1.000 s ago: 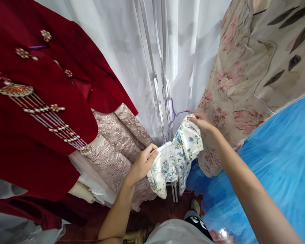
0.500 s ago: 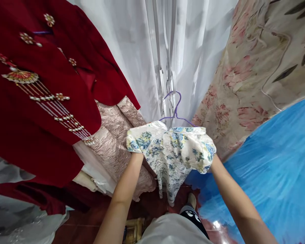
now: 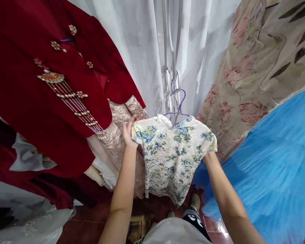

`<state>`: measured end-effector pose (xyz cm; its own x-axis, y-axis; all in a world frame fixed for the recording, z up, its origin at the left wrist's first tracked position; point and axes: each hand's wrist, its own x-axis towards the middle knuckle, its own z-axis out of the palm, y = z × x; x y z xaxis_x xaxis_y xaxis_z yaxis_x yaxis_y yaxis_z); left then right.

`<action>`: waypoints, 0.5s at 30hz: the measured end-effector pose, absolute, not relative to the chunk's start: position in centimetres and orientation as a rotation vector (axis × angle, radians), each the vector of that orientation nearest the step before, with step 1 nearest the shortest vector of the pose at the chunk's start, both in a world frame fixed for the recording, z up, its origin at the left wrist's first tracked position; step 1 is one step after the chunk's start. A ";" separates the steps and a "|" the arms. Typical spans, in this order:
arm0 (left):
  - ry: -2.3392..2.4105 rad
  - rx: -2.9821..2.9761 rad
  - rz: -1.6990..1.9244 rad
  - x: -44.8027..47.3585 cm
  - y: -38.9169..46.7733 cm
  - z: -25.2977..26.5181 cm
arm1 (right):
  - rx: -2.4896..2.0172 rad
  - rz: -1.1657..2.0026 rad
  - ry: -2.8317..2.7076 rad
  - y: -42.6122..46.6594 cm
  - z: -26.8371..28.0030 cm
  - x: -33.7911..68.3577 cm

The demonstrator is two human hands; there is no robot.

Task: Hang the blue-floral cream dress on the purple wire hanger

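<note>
A short-sleeved white dress (image 3: 167, 152) with blue and yellow flowers hangs in front of me on a purple hanger (image 3: 180, 105). My left hand (image 3: 129, 133) is at the cuff of the sleeve on the left, its fingers stretched out and apart beside the cloth. On the other side, my right hand (image 3: 207, 155) is tucked under the opposite sleeve, and its fingers are hidden by the fabric. The hanger's hook overlaps the white metal loops (image 3: 178, 79) behind it; whether it bears on them I cannot tell.
A dark red jacket (image 3: 73, 135) with beaded ornaments hangs at the left over a pink textured garment (image 3: 117, 118). White curtains (image 3: 132, 44) stand behind. Floral cloth (image 3: 226, 98) and blue tulle (image 3: 269, 152) fill the right. Below are a reddish tiled floor (image 3: 86, 227) and a wooden stool (image 3: 136, 225).
The dress's sleeves and front have spread out flatter and the skirt faces me more fully. My left hand has come out from under the sleeve to its outer side. The view has shifted slightly left.
</note>
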<state>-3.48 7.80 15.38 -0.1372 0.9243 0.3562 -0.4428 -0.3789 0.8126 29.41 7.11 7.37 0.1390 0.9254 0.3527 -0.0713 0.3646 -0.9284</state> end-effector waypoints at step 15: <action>1.172 2.267 1.414 3.0 6.7 16.5 | -0.884 0.727 -0.618 -6.3 9.5 33.9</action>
<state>3.04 6.67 16.48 0.2174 0.7242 0.6545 0.5092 -0.6562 0.5569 33.92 -6.32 9.51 0.6052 0.7756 0.1794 -0.3020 0.4322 -0.8497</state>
